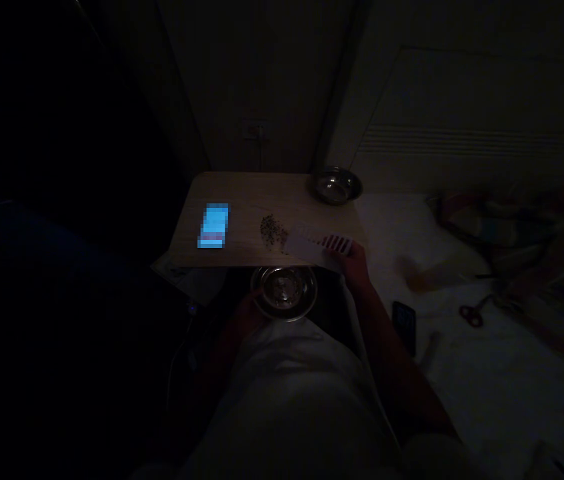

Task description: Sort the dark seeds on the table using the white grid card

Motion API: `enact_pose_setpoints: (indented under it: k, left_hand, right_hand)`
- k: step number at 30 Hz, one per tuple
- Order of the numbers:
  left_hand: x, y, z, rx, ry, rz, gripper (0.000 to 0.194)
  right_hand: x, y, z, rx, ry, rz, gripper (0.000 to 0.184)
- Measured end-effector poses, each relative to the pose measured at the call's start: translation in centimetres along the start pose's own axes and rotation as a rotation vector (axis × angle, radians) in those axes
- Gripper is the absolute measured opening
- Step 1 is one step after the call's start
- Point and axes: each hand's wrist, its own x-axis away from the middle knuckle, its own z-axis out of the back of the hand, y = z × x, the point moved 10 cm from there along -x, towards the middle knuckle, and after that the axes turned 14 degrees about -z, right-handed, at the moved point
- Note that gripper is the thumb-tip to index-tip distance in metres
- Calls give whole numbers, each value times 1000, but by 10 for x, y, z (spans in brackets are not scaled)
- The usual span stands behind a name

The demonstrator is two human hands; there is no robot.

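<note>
In dim light, my right hand grips a pale flat card with a row of dark slots along one edge; it may be a comb or scraper, but I cannot tell. Its far end lies by a scattered patch of small dark grains on the wooden tabletop. Below the table's front edge, my left hand holds the rim of a round metal bowl from the left. Some specks show inside that bowl, too dark to name.
A second metal bowl sits at the table's back right corner. A lit screen lies on the left. Right of me, a white bed surface carries a dark phone, red-handled scissors and crumpled striped cloth. A wall socket is behind.
</note>
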Motion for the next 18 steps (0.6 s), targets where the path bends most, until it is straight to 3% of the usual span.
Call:
enact_pose_setpoints:
  k: [6, 18]
  left_hand:
    - [-1, 2, 0, 1, 20, -35, 46]
    - [-3, 3, 9, -19, 27, -74, 44]
  right_hand:
    - [-1, 3, 7, -18, 39, -5, 33]
    - [1, 5, 1, -13, -17, -25, 31]
